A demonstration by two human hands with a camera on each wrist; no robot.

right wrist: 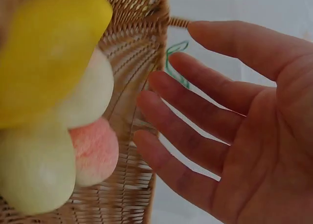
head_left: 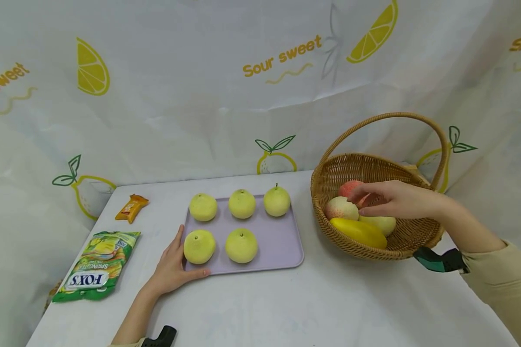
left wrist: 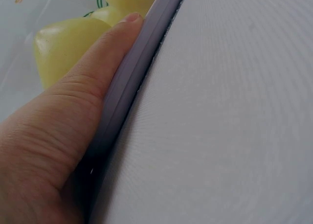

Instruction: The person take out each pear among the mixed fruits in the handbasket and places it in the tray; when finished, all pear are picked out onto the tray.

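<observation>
My left hand (head_left: pixel 171 270) rests at the near left corner of a lilac tray (head_left: pixel 280 246). Its thumb (left wrist: pixel 105 50) lies along the front rim, and the fingers reach up the left side. On the tray sit several round yellow-green pears (head_left: pixel 241 246). Over the wicker basket (head_left: pixel 323 185) hovers my right hand (head_left: pixel 401 200), fingers apart and loosely bent, with nothing in its grasp. Below and beside it in the basket are a pale peach (head_left: pixel 340 208), a red-pink peach (head_left: pixel 349 187), a yellow mango (head_left: pixel 358 233) and a partly hidden pale green fruit (head_left: pixel 385 223).
A green FOX'S candy bag (head_left: pixel 97 265) lies on the left of the white table (head_left: pixel 260 308). Behind it is a small orange wrapped snack (head_left: pixel 131 208). The basket's tall handle (head_left: pixel 390 115) arches above the fruit. A lemon-printed cloth (head_left: pixel 178 120) hangs behind the table.
</observation>
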